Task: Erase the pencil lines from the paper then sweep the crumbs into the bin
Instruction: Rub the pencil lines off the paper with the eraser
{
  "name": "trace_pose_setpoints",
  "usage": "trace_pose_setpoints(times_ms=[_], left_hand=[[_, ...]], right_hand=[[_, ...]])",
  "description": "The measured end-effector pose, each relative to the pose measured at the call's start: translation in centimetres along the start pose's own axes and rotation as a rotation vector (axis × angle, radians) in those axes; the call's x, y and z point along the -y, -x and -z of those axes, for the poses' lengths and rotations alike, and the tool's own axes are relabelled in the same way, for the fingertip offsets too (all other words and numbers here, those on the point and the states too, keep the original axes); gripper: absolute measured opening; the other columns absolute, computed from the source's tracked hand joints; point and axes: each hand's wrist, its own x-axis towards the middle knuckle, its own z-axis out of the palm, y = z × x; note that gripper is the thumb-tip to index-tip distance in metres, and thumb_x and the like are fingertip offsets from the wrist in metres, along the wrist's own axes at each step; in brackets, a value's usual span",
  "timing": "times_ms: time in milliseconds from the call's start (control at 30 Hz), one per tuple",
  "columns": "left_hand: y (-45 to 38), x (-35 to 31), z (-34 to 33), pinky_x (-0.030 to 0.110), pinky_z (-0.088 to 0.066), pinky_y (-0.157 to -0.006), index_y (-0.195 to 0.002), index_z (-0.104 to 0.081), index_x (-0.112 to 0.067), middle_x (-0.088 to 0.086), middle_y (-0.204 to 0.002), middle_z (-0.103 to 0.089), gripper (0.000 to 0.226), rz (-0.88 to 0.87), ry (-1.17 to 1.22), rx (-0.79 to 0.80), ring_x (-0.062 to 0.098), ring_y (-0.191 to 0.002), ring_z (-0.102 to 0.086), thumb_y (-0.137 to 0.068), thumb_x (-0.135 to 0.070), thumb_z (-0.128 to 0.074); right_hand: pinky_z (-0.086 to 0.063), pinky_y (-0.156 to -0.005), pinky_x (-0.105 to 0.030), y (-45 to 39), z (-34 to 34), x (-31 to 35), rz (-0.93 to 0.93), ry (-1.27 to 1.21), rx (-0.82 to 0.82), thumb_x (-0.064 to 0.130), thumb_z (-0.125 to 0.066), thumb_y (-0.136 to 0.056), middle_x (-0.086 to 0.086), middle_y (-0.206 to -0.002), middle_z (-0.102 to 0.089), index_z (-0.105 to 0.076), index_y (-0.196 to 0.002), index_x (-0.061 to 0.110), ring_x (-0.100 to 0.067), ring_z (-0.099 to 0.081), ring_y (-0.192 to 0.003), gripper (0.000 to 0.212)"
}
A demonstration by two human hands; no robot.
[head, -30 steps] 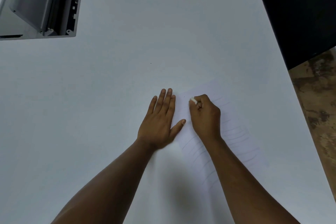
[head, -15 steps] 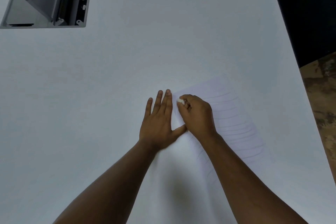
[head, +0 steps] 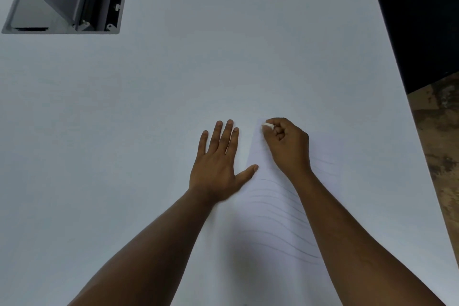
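White table (head: pixel 248 32): paper (head: pixel 273 206) is pinned left by the flat left hand (head: pixel 218 164); eraser (head: pixel 268 125) is pinched by the right hand (head: pixel 288 146) at its far end, lines (head: pixel 278 208) lying nearer.

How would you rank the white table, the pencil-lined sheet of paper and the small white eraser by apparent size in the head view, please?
1. White table
2. Pencil-lined sheet of paper, partly hidden by the arms
3. Small white eraser, pinched in the right hand

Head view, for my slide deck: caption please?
Right hand rubs eraser on lined paper; left hand lies flat alongside.
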Motion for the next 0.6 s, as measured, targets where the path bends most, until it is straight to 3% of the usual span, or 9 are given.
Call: trace_pose_setpoints(times_ms=[100, 200, 300, 433, 533, 600], left_hand=[[0.0, 0.1, 0.0, 0.05, 0.007, -0.128, -0.164, 0.003, -0.013, 0.001, -0.172, 0.014, 0.096, -0.012, 0.008, -0.01, 0.019, -0.157, 0.02, -0.097, -0.079, -0.017], [0.0, 0.2, -0.1, 0.053, 0.002, -0.128, -0.165, 0.002, -0.014, 0.0, -0.173, 0.011, 0.093, -0.034, 0.004, -0.021, 0.021, -0.158, 0.018, -0.099, -0.077, -0.019], [0.1, 0.3, -0.2, 0.057, -0.002, -0.127, -0.165, -0.006, -0.017, -0.002, -0.173, 0.004, 0.09, -0.053, -0.004, -0.032, 0.022, -0.159, 0.014, -0.1, -0.076, -0.021], [0.1, 0.2, -0.1, 0.058, -0.001, -0.126, -0.165, -0.012, -0.021, -0.003, -0.173, 0.004, 0.089, -0.065, -0.006, -0.02, 0.023, -0.158, 0.015, -0.098, -0.079, -0.018], [0.0, 0.2, 0.1, 0.056, 0.003, -0.127, -0.165, -0.01, -0.021, -0.005, -0.173, 0.007, 0.096, -0.054, -0.016, 0.012, 0.022, -0.158, 0.019, -0.093, -0.085, -0.016], [0.0, 0.1, 0.2, 0.056, 0.004, -0.127, -0.165, -0.008, -0.02, -0.005, -0.172, 0.008, 0.099, -0.058, -0.018, 0.017, 0.022, -0.157, 0.019, -0.092, -0.087, -0.014]], right_hand=[[-0.049, -0.063, -0.019, -0.2, 0.5, 0.1, -0.114, -0.187, 0.085, 0.021, -0.069, -0.091, 0.0, -0.075, -0.067, -0.072, -0.091, 0.018, -0.006, -0.057, -0.065, 0.005], [-0.048, -0.061, -0.025, -0.4, 0.8, 0.4, -0.116, -0.248, 0.271, 0.015, -0.069, -0.087, 0.001, -0.077, -0.071, -0.073, -0.081, 0.016, -0.011, -0.059, -0.065, 0.007], [-0.042, -0.056, -0.022, -0.7, 1.0, 0.8, -0.113, -0.308, 0.356, 0.01, -0.068, -0.086, 0.005, -0.064, -0.064, -0.072, -0.08, 0.01, -0.007, -0.053, -0.057, 0.007], [-0.044, -0.056, -0.024, -0.9, 0.8, 0.8, -0.194, -0.384, 0.253, 0.014, -0.068, -0.089, 0.0, -0.07, -0.065, -0.074, -0.089, 0.016, -0.01, -0.053, -0.06, 0.006], [-0.052, -0.067, -0.022, 0.1, 0.6, 0.3, -0.138, -0.194, 0.117, 0.024, -0.068, -0.091, 0.002, -0.078, -0.068, -0.073, -0.102, 0.021, -0.005, -0.06, -0.067, 0.012], [-0.053, -0.073, -0.019, 1.4, 0.4, 0.3, -0.03, -0.052, 0.146, 0.025, -0.068, -0.092, 0.006, -0.083, -0.069, -0.073, -0.103, 0.016, -0.003, -0.062, -0.074, 0.015]])
